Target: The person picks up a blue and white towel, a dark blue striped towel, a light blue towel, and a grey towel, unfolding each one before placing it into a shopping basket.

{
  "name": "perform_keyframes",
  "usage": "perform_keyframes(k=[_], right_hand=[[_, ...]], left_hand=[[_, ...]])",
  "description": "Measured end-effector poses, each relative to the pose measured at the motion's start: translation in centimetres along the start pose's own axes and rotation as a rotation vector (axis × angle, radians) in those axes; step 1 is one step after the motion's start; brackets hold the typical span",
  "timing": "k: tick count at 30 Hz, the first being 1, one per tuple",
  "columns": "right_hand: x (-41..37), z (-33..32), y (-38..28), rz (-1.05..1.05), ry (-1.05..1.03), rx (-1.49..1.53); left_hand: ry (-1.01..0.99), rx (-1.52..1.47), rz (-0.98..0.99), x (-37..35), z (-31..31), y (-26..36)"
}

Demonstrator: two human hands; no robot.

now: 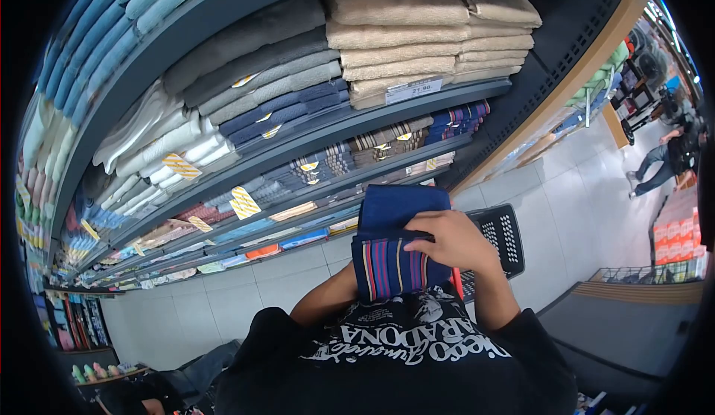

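Store aisle with a pale tiled floor (551,192); dark shelving (480,91) carrying stacked beige towels (402,13) stands beyond the fingertips, and a black perforated basket (510,240) lies to the right of the right hand (456,241). The folded navy cloth (395,206), its nearer part striped, is directly under the right fingers, which rest on it with thumb and forefinger narrowly apart; whether they pinch a layer cannot be determined. The left hand (351,284) is mostly concealed at the cloth's left side, its finger state not determinable.
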State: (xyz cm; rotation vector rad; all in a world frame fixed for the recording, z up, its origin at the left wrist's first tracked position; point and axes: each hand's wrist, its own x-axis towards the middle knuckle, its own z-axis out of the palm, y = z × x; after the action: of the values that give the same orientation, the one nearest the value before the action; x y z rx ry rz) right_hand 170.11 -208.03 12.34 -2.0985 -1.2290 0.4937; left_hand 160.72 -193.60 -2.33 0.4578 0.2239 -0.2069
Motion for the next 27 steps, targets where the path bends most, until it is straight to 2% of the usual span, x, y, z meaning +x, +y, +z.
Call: perform_keyframes(k=[4,6,9,13,15,18,19,21,25,27], right_hand=[[-0.2,-1.5,0.6,-0.041,0.066,0.04],[-0.1,-2.3,0.4,-0.061,0.092,0.052],[0.0,-2.9,0.1,-0.08,0.126,0.049],[0.8,-3.3,-0.1,-0.079,0.13,0.022],[1.1,-3.0,0.2,-0.055,0.216,-0.04],[1.6,-3.4,-0.3,0.044,0.19,-0.064],[1.6,-3.3,-0.1,0.043,0.19,-0.064],[1.9,-2.6,0.6,0.011,0.319,-0.082],[2.2,-2.0,1.2,-0.004,0.344,-0.068],[2.4,-2.1,0.8,0.144,0.324,-0.036]], left_hand=[[0.005,-0.026,0.007,0.7,0.3,0.5],[0.002,-0.035,0.007,4.0,1.1,1.0],[0.0,-0.049,0.009,0.3,-0.8,2.6],[-0.007,-0.062,-0.001,1.2,-0.7,2.3],[-0.01,-0.07,-0.006,1.0,-1.0,2.1],[-0.016,-0.08,-0.009,0.7,-1.2,2.1],[-0.018,-0.084,-0.008,0.4,-1.4,2.2],[-0.02,-0.092,-0.007,0.4,-1.5,2.3],[-0.019,-0.112,-0.004,0.7,-1.5,2.0],[-0.016,-0.123,-0.005,-0.1,-1.9,1.9]])
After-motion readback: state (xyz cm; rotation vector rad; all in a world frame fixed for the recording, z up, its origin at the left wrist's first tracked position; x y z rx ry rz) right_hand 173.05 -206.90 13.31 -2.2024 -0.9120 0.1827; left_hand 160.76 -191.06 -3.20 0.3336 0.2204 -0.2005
